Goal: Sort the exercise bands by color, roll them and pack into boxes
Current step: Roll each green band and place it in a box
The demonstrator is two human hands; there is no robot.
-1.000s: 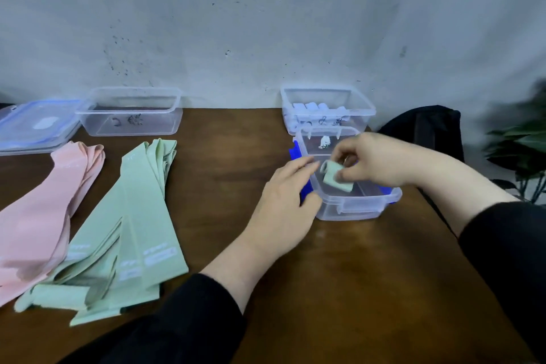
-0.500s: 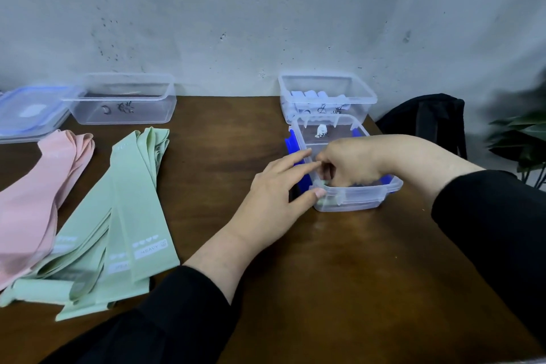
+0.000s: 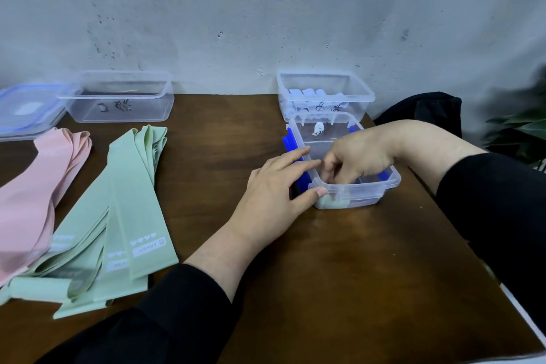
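Rolled green band (image 3: 332,201), a second ago held above the box (image 3: 393,179), now sits in its near-left corner. Right hand (image 3: 359,158) reaches inside, grip state unclear. Left hand (image 3: 276,196), fingers straight, steadies the rim. Flat green bands (image 3: 127,201) remain along the counter's left edge.

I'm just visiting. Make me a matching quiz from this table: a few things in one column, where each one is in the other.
Things:
1. pink bands
2. flat green bands
3. rolled green band
4. right hand

Places:
A. reaching down into the near clear box
B. far left
C. at the box's near corner, inside
D. between the pink ones and the left hand

Pairs: 1-B, 2-D, 3-C, 4-A
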